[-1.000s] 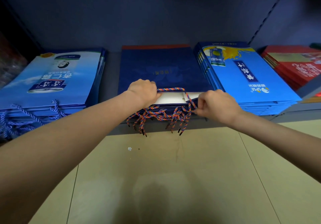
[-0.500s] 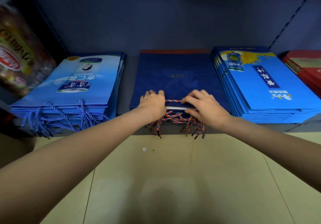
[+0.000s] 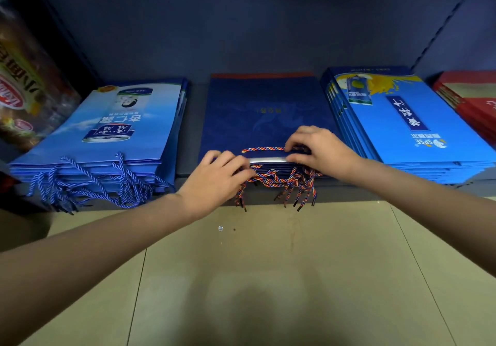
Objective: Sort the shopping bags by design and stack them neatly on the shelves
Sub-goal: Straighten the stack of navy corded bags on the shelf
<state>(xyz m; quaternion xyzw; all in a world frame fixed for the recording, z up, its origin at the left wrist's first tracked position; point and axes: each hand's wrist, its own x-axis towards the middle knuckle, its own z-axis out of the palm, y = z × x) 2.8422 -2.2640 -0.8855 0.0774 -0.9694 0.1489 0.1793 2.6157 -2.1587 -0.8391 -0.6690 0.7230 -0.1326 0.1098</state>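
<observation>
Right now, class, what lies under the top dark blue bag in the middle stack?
Under the top dark blue bag, edges of more flat bags and multicoloured rope handles show. Both hands, left hand and right hand, cover parts; the count is hidden.

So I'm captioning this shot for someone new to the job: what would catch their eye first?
Both hands at the centre: the left hand and right hand rest on the front edge of the dark navy bag stack, over its multicoloured rope handles. Lighter blue bag stacks flank it, one on the left, one on the right, with red bags far right.
</observation>
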